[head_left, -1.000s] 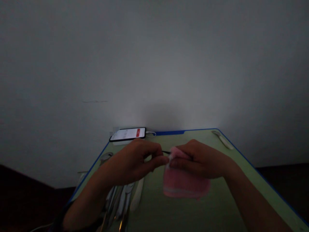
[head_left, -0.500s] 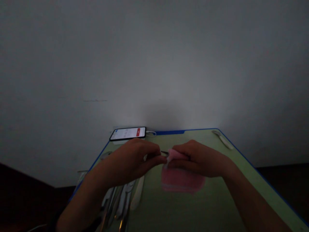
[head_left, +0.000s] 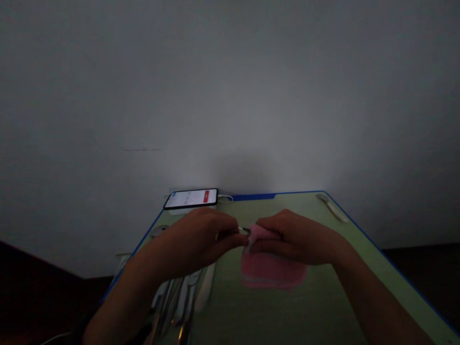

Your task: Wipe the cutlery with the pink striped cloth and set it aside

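My left hand (head_left: 212, 237) pinches a thin piece of cutlery (head_left: 244, 230) with a pale handle. Its far end disappears into a pink cloth (head_left: 275, 273), so I cannot tell its kind. Closed around that end, my right hand (head_left: 296, 237) grips the cloth between thumb and fingers. The lower part of the cloth hangs down over the table. Both hands are held close together above the table's middle.
Several pieces of cutlery (head_left: 183, 299) lie on the table's left side, partly behind my left forearm. A lit phone (head_left: 192, 198) with a white cable (head_left: 225, 197) rests at the back left. A white-handled utensil (head_left: 332, 208) lies at the back right. Behind stands a wall.
A little more of the cutlery's pale shaft shows between my hands. The cloth's hanging part has swung slightly down and right. Both grips stay the same.
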A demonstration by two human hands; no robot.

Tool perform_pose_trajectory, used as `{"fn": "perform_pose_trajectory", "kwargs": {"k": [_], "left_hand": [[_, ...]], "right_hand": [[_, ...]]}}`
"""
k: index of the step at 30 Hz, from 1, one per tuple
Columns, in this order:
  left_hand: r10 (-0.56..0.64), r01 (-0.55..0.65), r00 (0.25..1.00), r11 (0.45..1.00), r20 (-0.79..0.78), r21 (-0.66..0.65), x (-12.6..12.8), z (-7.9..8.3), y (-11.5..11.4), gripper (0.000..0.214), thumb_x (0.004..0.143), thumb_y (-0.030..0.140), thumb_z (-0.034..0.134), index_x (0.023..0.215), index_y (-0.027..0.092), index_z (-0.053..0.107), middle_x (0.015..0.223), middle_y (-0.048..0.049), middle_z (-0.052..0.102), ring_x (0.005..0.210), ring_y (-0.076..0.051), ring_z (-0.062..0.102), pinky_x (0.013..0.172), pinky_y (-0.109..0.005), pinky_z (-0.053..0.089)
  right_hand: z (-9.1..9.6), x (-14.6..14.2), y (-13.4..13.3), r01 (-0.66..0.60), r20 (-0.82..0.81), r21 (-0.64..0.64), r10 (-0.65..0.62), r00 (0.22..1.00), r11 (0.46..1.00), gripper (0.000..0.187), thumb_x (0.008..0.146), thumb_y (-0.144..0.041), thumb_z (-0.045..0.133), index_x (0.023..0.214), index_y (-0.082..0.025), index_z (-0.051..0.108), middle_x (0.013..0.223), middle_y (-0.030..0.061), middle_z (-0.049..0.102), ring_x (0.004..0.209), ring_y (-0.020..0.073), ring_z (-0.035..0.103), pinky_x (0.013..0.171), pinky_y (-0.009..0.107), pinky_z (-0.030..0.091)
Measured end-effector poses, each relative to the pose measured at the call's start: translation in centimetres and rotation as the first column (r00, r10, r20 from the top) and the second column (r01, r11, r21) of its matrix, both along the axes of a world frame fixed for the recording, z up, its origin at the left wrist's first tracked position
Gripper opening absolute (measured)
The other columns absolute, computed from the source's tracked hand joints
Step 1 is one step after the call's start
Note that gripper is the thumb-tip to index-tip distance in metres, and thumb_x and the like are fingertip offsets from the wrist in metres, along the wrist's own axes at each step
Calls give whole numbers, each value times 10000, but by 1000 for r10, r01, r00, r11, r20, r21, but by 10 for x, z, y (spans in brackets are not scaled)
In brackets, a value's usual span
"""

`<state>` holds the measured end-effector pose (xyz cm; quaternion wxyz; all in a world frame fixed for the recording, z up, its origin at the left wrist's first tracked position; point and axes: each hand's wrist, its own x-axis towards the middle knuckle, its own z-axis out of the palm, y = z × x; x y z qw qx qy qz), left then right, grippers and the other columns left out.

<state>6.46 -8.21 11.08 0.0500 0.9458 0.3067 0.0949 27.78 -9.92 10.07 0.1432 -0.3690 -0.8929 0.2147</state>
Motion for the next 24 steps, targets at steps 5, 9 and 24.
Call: {"fn": "perform_pose_trajectory", "kwargs": {"k": [5, 9, 24], "left_hand": [[9, -10, 1000, 1000, -20, -6, 0, 1, -1, 385, 894, 409, 381, 677, 168, 587, 582, 14, 550, 548, -108, 487, 520, -217, 305], [12, -12, 1000, 1000, -21, -5, 1, 1, -1, 378, 895, 403, 381, 676, 168, 580, 583, 15, 549, 543, -108, 485, 517, -217, 302], [54, -54, 999, 985, -1, -162, 3, -6, 5, 332, 900, 414, 360, 819, 177, 578, 659, 2, 564, 603, -122, 498, 560, -224, 332]], "right_hand": [[-1, 0, 0, -7, -1, -19, 7, 1000, 1000, 265, 847, -397, 453, 793, -161, 561, 645, -11, 548, 580, 90, 456, 537, 213, 280], [-2, 0, 0, -6, 8, 4, 6, 1000, 1000, 265, 845, -405, 453, 787, -166, 551, 658, -11, 548, 601, 94, 463, 544, 214, 277], [-3, 0, -3, -7, 42, -16, 7, 999, 1000, 231, 884, -337, 382, 835, -158, 519, 752, 30, 576, 670, 119, 488, 592, 236, 317]]}}
